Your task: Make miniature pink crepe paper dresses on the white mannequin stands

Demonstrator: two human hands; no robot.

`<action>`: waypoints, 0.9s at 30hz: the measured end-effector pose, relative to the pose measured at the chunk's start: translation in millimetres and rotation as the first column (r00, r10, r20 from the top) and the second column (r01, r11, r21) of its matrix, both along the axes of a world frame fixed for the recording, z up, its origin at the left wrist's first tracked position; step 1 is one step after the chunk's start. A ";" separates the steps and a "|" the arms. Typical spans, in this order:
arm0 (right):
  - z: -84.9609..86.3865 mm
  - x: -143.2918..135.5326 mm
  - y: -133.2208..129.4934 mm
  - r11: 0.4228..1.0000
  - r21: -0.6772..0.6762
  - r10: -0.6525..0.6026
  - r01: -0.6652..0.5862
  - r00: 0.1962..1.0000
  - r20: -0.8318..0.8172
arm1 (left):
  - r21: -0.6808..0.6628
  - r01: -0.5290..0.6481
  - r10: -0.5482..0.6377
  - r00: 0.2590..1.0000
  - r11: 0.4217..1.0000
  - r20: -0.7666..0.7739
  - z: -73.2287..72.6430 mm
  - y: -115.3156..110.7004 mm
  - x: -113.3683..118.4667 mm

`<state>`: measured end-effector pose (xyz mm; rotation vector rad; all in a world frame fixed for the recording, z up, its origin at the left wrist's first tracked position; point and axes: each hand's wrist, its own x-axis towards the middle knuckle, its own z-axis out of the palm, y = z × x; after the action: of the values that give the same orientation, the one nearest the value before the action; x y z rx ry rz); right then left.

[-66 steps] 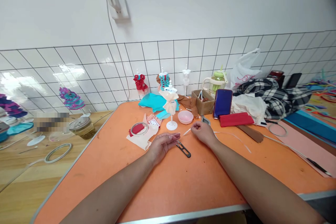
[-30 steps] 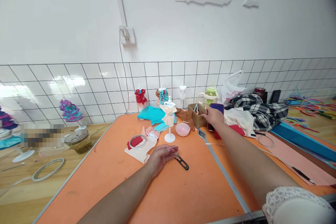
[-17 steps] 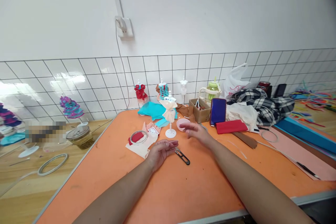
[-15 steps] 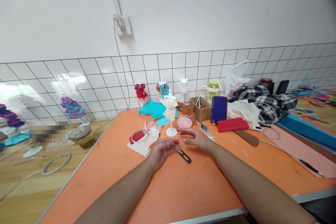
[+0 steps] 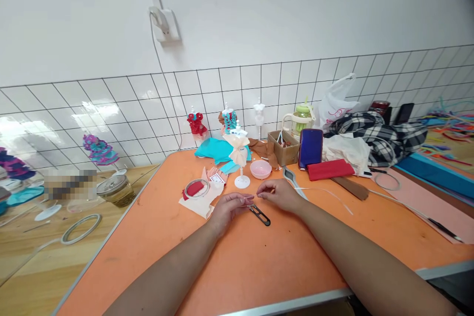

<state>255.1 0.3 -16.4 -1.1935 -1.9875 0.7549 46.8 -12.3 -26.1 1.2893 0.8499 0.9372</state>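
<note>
My left hand (image 5: 230,211) is low over the orange table with its fingers drawn together. A pair of black thread snips (image 5: 260,215) lies just by its fingertips. My right hand (image 5: 280,196) faces it, thumb and forefinger pinched close to the left fingertips. Whatever either hand holds is too small to make out. Just beyond the hands stands a small white dress form (image 5: 242,181), dressed in gathered cream fabric (image 5: 239,153). A pink bowl (image 5: 260,169) sits right of it. To the left, a wire ring (image 5: 196,195) lies on red and cream cloth (image 5: 200,206).
Small dress forms (image 5: 259,116) line the wall, some dressed. Turquoise fabric (image 5: 213,149), a cardboard box (image 5: 285,152), a blue phone (image 5: 310,148), folded red cloth (image 5: 330,170) and grey tweezers (image 5: 291,177) lie behind and right. A glass jar (image 5: 116,191) is on the wooden table at left.
My right hand's fingers have closed from a loose spread into a pinch near my left fingertips. My left fingers have drawn closer together. The view has shifted slightly.
</note>
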 end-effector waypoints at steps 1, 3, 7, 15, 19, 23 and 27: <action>1.1 1.5 -0.3 1.000 0.027 0.007 -0.008 0.999 0.047 | 0.087 -0.025 0.037 0.990 0.996 -0.133 1.0 0.8 -0.4; 3.2 5.0 -0.3 0.996 0.092 -0.022 0.009 0.989 0.144 | 0.242 -0.041 0.125 0.931 0.970 -0.343 2.6 3.9 -3.1; 5.1 13.1 2.1 0.972 0.199 -0.179 0.126 0.945 0.275 | 0.345 -0.126 0.281 0.849 0.930 -0.447 4.6 12.2 -13.8; 2.7 -6.9 -10.4 0.976 0.217 -0.098 0.030 0.946 0.310 | 0.815 0.242 0.565 0.616 0.527 -0.548 3.3 3.0 -9.4; 3.1 -13.5 -16.4 0.974 0.228 -0.057 -0.006 0.961 0.269 | 0.815 0.328 0.590 0.567 0.478 -0.574 2.4 -2.9 -2.6; 5.7 -8.6 -14.0 0.980 0.200 -0.060 0.007 0.964 0.259 | 0.803 0.301 0.540 0.613 0.514 -0.576 3.6 -1.7 -3.0; 7.1 -2.3 -8.9 0.983 0.184 -0.050 0.002 0.966 0.253 | 0.743 0.290 0.334 0.754 0.604 -0.565 3.2 -0.7 -2.2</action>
<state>252.8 -8.6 -9.3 -1.2556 -2.1926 0.4085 44.6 -13.0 -23.0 2.5487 1.0125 0.9089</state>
